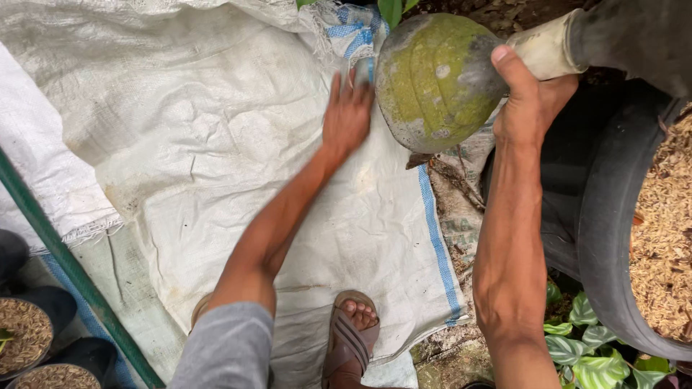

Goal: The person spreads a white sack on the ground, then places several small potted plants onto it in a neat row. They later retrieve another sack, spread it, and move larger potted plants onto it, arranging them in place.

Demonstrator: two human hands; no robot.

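The right hand (530, 101) gripped the rim of a round, moss-green pot (436, 79), thumb pressed over its edge and fingers curled behind it, clamped on the pot and holding it tilted in the upper middle of the frame. The pot's shell looked rough and weathered, green mottled with grey patches and 1 pale spot. The left hand (347, 115) lay open, fingers spread flat, on a white woven sack (216, 144) just left of the pot; it was blurred, and it held nothing.

The pot hung directly between the 2 hands, touching the right one and just beside the fingertips of the left, above the sack's upper right edge.

The sack was coarse plastic weave, creased and dirt-stained, with blue stripes (436, 238) along its right border. It covered most of the ground from the upper left to the lower middle, where a foot in a brown sandal (352, 338) stood on it. A green pole (68, 270) crossed the lower left. At the right edge a black tub (613, 216) held pale, chaffy husks (667, 230). Patterned green leaves (587, 346) grew at the lower right over bare soil.
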